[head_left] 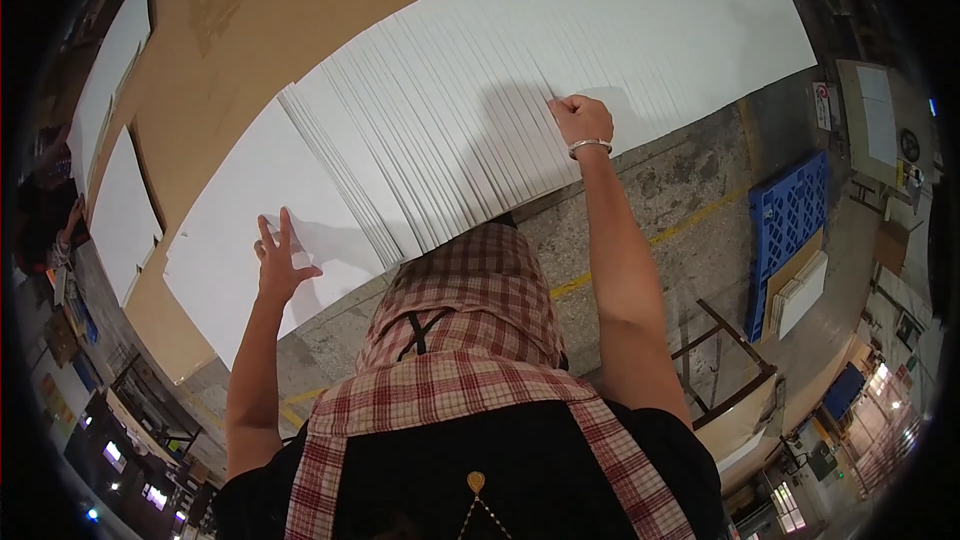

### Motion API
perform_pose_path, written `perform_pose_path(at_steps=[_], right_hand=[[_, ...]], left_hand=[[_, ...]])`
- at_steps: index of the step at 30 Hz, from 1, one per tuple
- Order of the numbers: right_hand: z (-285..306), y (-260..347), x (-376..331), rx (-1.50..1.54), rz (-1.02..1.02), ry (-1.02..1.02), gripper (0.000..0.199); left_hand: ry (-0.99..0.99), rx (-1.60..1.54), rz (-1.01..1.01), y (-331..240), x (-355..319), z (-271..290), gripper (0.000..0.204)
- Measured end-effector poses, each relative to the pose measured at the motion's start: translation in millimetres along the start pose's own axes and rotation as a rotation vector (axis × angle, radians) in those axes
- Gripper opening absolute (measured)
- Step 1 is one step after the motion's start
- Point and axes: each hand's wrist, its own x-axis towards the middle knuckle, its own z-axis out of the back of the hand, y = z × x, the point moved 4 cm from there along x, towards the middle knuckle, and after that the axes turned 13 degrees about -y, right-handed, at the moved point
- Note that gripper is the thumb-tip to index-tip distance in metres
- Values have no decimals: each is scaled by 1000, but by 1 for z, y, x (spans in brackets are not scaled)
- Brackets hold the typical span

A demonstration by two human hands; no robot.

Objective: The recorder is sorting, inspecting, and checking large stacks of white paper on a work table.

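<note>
A long row of overlapping white sheets, paper or thin card, lies fanned out on a brown table. Their edges form close-set ridges through the middle of the row. My right hand is closed, fingertips pinching the edge of one sheet in the fan. Over the smooth left end of the row, my left hand is open, its index and middle fingers stretched out and the thumb apart. It holds nothing, and its shadow falls on the white sheet beside it. Whether its fingertips touch that sheet, I cannot tell.
More white sheets lie along the far left of the brown tabletop. Another person's hand shows at the left rim. A blue plastic pallet stands at the right, with a metal frame nearer me.
</note>
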Motion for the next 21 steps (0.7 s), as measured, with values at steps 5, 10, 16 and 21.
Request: perform_pose_path(at_steps=[5, 10, 16, 21], right_hand=[[0, -4, 1, 5, -10, 0, 29], [-3, -4, 2, 30, -30, -8, 29], [-3, -3, -2, 24, -35, -33, 27], [18, 3, -12, 12, 406, -527, 26]], left_hand=[[1, 4, -16, -1, 1, 0, 132], [-31, 14, -44, 1, 1, -1, 133], [-36, 38, -53, 2, 1, -3, 133], [-42, 17, -60, 3, 1, -4, 134]])
